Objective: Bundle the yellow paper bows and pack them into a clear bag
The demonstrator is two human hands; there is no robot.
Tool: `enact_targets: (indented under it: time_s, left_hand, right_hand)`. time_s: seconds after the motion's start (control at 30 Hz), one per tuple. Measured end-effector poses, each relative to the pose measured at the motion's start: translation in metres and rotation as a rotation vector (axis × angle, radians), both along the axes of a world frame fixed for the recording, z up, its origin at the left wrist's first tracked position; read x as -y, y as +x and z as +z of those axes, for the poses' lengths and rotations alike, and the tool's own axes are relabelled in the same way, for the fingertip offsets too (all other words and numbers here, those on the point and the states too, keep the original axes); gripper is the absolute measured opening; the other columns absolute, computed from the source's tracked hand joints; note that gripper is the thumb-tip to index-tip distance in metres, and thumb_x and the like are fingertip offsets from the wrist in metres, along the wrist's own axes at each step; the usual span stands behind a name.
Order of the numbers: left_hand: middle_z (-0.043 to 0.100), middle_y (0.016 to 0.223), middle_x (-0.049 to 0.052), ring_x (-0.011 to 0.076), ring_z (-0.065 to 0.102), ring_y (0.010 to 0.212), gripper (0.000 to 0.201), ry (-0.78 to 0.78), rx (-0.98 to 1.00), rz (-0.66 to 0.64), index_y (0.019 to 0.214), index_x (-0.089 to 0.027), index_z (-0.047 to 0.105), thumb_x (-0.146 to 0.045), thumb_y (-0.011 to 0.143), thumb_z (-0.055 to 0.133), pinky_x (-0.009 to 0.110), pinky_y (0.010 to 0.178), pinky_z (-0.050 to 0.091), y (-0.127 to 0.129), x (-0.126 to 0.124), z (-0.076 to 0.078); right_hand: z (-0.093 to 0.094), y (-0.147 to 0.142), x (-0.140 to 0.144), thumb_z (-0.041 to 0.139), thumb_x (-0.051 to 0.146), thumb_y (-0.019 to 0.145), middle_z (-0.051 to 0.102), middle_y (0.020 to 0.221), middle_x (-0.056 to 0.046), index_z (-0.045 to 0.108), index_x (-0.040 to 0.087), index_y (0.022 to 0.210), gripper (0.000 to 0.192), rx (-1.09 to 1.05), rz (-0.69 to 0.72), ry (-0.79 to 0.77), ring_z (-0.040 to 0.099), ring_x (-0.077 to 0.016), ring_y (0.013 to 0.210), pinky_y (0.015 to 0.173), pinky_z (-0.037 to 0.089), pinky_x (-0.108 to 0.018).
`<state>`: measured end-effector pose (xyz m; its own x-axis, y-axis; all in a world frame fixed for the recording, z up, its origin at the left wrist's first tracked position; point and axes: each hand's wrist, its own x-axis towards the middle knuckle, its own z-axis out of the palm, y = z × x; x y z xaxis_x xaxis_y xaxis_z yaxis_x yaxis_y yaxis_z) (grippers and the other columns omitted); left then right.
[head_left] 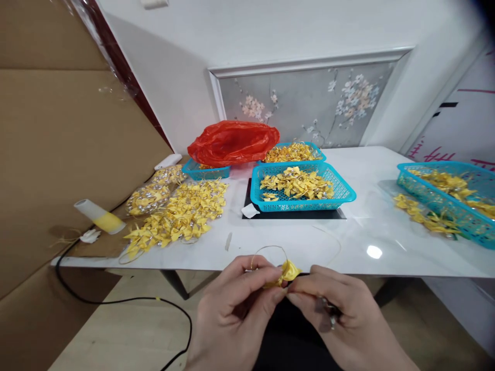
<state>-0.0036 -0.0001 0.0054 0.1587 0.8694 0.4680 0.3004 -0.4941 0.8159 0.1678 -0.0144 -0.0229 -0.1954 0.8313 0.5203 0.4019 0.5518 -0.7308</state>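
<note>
Just in front of the table's near edge, my left hand [240, 304] pinches a small yellow ribbon flower [291, 271] between thumb and fingers. A thin gold cord loops up from it. My right hand [336, 304] meets the left at the flower, thumb and forefinger pressed together at its lower side; what lies between these fingertips is too small to make out. A dark, shiny metal tool [328, 309], its kind unclear, is tucked in the curled fingers of the right hand.
On the white table [270, 242] stand a blue basket [303, 206] of yellow flowers, more baskets behind, and another basket [444, 190] at right. A flower pile [189, 211], red plastic bag [232, 141] and tube [100, 216] are farther left. A black cable [135, 299] hangs below.
</note>
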Motion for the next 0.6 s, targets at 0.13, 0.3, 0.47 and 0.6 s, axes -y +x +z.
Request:
enact_targets:
  time_s: [0.13, 0.3, 0.47, 0.6]
  left_hand:
    - [0.07, 0.087, -0.003, 0.008, 0.068, 0.078, 0.028, 0.105, -0.084, 0.047, 0.09, -0.027, 0.075, -0.004, 0.076, 0.067, 0.009, 0.072, 0.054, 0.0, 0.0, -0.003]
    - [0.068, 0.09, -0.003, 0.0077, 0.067, 0.081, 0.027, 0.105, -0.105, 0.023, 0.092, -0.027, 0.073, -0.005, 0.078, 0.065, 0.009, 0.073, 0.053, 0.001, 0.0, -0.003]
    - [0.067, 0.094, -0.002, 0.0084, 0.067, 0.085, 0.029, 0.051, -0.075, -0.044, 0.098, -0.027, 0.073, -0.006, 0.081, 0.062, 0.01, 0.074, 0.054, -0.002, 0.001, -0.002]
    - [0.067, 0.094, -0.001, 0.0078, 0.067, 0.086, 0.031, 0.106, -0.109, -0.032, 0.099, -0.024, 0.073, -0.002, 0.081, 0.06, 0.009, 0.075, 0.052, -0.003, 0.001, -0.004]
  right_hand:
    - [0.007, 0.005, 0.003, 0.054, 0.02, 0.088, 0.054, 0.058, 0.004, 0.064, 0.024, 0.078, 0.014, -0.027, -0.135, 0.055, 0.047, -0.009, 0.042, 0.039, 0.037, -0.019]
    - [0.003, 0.005, 0.004, 0.052, 0.015, 0.086, 0.055, 0.062, 0.003, 0.061, 0.022, 0.081, 0.013, 0.045, -0.137, 0.034, 0.049, -0.0097, 0.045, 0.043, 0.04, -0.019]
    - [-0.007, -0.005, 0.002, 0.053, 0.012, 0.085, 0.055, 0.063, 0.001, 0.064, 0.019, 0.087, 0.013, 0.026, -0.039, 0.046, 0.049, -0.0098, 0.048, 0.044, 0.039, -0.02]
    - [-0.001, 0.0, 0.005, 0.053, 0.012, 0.087, 0.051, 0.057, 0.002, 0.063, 0.02, 0.078, 0.015, -0.019, -0.071, 0.131, 0.044, -0.0098, 0.044, 0.04, 0.035, -0.021]
